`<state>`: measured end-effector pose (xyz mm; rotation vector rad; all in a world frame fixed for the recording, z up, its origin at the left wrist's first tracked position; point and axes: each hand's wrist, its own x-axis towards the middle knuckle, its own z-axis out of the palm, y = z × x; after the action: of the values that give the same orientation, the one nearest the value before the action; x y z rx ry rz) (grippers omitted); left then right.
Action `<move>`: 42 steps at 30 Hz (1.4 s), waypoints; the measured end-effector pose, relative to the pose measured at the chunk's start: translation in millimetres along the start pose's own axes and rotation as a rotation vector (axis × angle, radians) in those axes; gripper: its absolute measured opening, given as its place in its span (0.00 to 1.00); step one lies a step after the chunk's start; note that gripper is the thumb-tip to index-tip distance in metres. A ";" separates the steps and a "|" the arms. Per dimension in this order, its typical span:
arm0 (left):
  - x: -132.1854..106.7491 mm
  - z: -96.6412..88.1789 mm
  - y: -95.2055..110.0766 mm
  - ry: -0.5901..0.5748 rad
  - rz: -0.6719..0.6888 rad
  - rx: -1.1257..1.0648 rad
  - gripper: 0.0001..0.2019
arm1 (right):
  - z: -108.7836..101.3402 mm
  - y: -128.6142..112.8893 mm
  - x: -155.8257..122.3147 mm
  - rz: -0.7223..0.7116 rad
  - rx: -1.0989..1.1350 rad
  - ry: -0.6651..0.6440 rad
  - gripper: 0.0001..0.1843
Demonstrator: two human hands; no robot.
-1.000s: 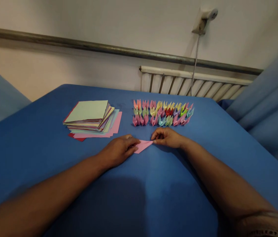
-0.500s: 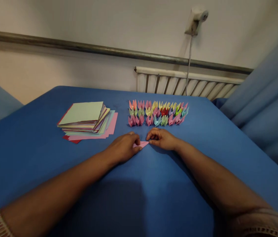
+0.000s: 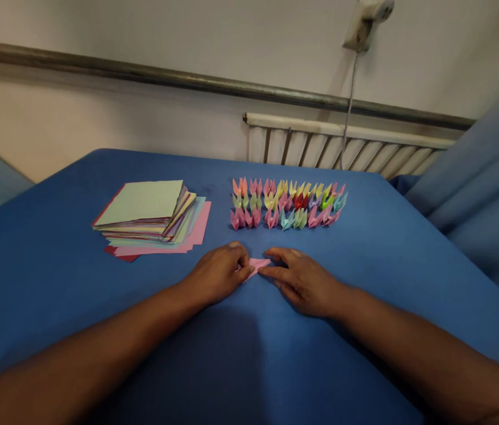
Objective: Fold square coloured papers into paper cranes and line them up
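On the table [image 3: 409, 254], the folded paper [image 3: 258, 263] lies at the centre of the clock. The left hand [image 3: 223, 268] is at nine o'clock from it, the right hand [image 3: 307, 280] at about three o'clock. The paper stack [image 3: 141, 203] lies at ten o'clock, and the folded figures [image 3: 299, 202] stand at one o'clock, in three rows, one behind another. Farther at one o'clock, behind the table, is the radiator [image 3: 302, 126], with the rail [image 3: 214, 84] and then the socket [image 3: 355, 36] above it. The curtain [image 3: 488, 195] hangs between two and three o'clock, beside the table.

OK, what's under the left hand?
Pink folded paper, its pointed end showing toward the right hand. The part beneath the left hand is covered, so can't be seen.
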<state>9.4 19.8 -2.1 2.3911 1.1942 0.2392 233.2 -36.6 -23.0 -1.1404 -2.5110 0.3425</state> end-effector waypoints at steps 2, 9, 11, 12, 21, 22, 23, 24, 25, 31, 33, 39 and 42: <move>-0.2 0.7 -0.9 0.000 -0.001 0.009 0.08 | -0.4 -2.9 -0.5 0.025 -0.037 -0.038 0.22; 0.5 0.5 -0.9 -0.001 0.009 0.016 0.08 | 0.8 -4.1 -2.0 0.036 -0.080 -0.056 0.23; 0.6 0.9 -0.7 0.008 0.009 0.022 0.08 | 0.8 -3.6 -1.9 0.034 -0.091 -0.053 0.23; 0.6 1.2 -0.6 0.013 0.008 0.026 0.08 | 0.5 -3.7 -1.9 0.035 -0.096 -0.055 0.24; 0.3 1.4 0.8 0.015 -0.006 0.054 0.09 | -4.4 -8.3 -1.3 0.082 -0.133 -0.085 0.24; 0.3 1.1 1.1 0.014 0.001 0.058 0.09 | -4.8 -8.6 -1.2 0.088 -0.134 -0.084 0.24; 0.3 0.8 1.4 0.014 0.007 0.062 0.08 | -5.1 -8.8 -1.1 0.094 -0.134 -0.083 0.24; 0.4 0.6 1.7 0.015 0.011 0.065 0.08 | -5.5 -8.9 -1.1 0.099 -0.133 -0.081 0.24; 0.4 0.4 2.0 0.016 0.014 0.068 0.08 | -5.7 -9.1 -1.0 0.103 -0.132 -0.078 0.24; -0.3 0.0 3.0 0.010 0.014 0.067 0.07 | -5.7 -10.9 -1.5 0.071 -0.151 -0.062 0.22; -0.9 0.2 2.9 0.015 0.015 0.066 0.07 | -5.7 -11.4 -1.9 0.059 -0.158 -0.060 0.22; -1.4 0.6 2.0 0.019 0.015 0.072 0.07 | -8.6 -13.0 -1.5 0.125 -0.155 -0.074 0.22; -1.2 1.2 0.3 0.026 0.012 0.055 0.07 | -9.0 -14.0 -1.1 0.148 -0.148 -0.065 0.23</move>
<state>9.3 18.3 -2.9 2.4505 1.2133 0.2442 228.2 -45.8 -10.0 -1.3989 -2.5492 0.2386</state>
